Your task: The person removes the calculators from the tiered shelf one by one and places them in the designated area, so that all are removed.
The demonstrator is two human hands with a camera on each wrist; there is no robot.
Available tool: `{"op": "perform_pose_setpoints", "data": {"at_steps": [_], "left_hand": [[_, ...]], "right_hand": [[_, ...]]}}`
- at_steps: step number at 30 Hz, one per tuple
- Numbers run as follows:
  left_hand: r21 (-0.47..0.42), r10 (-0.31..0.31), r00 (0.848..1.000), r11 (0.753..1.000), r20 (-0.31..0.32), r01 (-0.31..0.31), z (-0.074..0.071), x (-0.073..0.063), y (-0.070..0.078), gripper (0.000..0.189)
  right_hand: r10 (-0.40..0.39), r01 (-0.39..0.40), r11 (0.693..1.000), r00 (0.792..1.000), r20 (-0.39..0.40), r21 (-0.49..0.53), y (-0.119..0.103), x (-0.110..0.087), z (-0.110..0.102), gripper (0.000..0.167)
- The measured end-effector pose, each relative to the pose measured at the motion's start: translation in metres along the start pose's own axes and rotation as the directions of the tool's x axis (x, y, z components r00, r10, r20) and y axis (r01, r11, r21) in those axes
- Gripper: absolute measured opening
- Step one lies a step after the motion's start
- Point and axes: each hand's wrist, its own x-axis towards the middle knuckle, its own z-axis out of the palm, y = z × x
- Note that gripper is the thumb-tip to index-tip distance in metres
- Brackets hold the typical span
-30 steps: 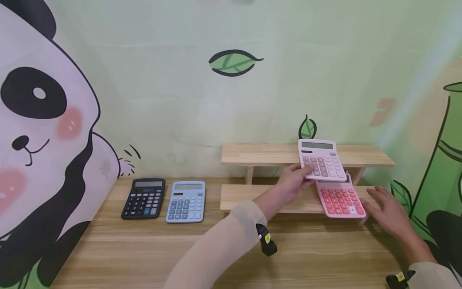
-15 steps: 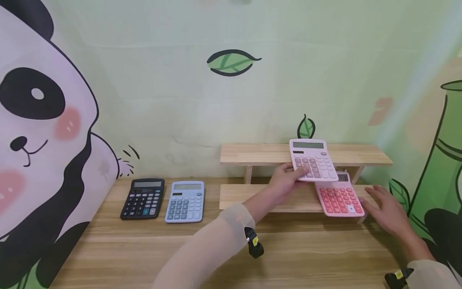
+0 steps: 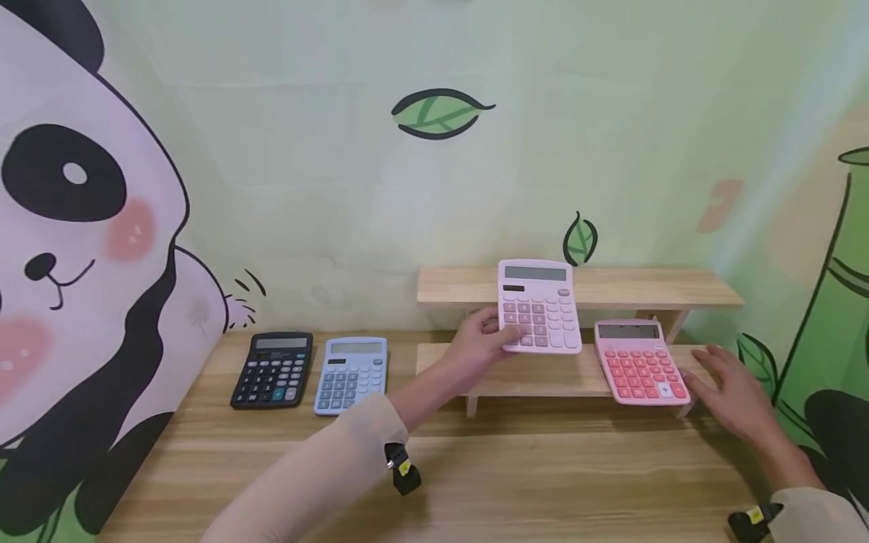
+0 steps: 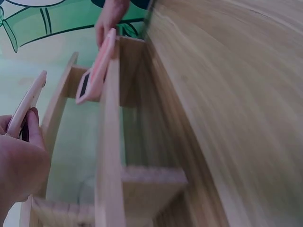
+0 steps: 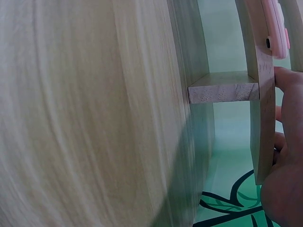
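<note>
My left hand (image 3: 475,347) pinches the lower left corner of a pale pink calculator (image 3: 560,309), thumb over its keys. That calculator is held tilted in front of the two-tier wooden shelf (image 3: 468,285), its display facing me. On the right part of the lower tier lies a pink calculator (image 3: 641,366) with coral keys, its near edge jutting past the board. My right hand (image 3: 736,396) rests at the right end of the lower tier, fingers relaxed and thumb close beside the coral-keyed calculator. The right wrist view shows this hand (image 5: 293,127) along the board (image 5: 265,94).
A black calculator (image 3: 273,371) and a light blue calculator (image 3: 351,375) lie side by side on the wooden table (image 3: 543,475), left of the shelf. My left sleeve reaches close to the blue one. A printed panda backdrop (image 3: 305,151) stands behind.
My left hand has carried the pale pink calculator leftward, away from over the coral-keyed one, whose display now shows fully. The right hand has stayed about where it was.
</note>
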Motion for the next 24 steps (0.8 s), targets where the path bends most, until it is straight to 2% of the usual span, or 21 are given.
{"op": "perform_pose_setpoints", "data": {"at_steps": [6, 12, 18, 24], "left_hand": [[0.069, -0.016, 1.000, 0.998, -0.003, 0.017, -0.029, -0.026, 0.006, 0.037], [0.137, -0.020, 1.000, 0.990, -0.009, 0.021, -0.055, -0.051, 0.017, 0.045], [0.253, -0.072, 0.996, 0.964, -0.061, 0.085, -0.085, -0.078, 0.040, 0.047], [0.311, -0.087, 0.992, 0.944, -0.089, 0.111, -0.124, -0.101, 0.061, 0.049]], "right_hand": [[0.006, -0.007, 1.000, 1.000, 0.007, 0.015, 0.001, -0.002, -0.002, 0.069], [0.012, -0.012, 1.000, 1.000, 0.015, 0.010, -0.001, -0.001, -0.002, 0.069], [0.021, -0.021, 1.000, 0.999, 0.025, 0.009, -0.003, -0.001, -0.003, 0.069], [0.027, -0.027, 1.000, 0.999, 0.024, 0.015, -0.003, -0.001, -0.003, 0.069]]}}
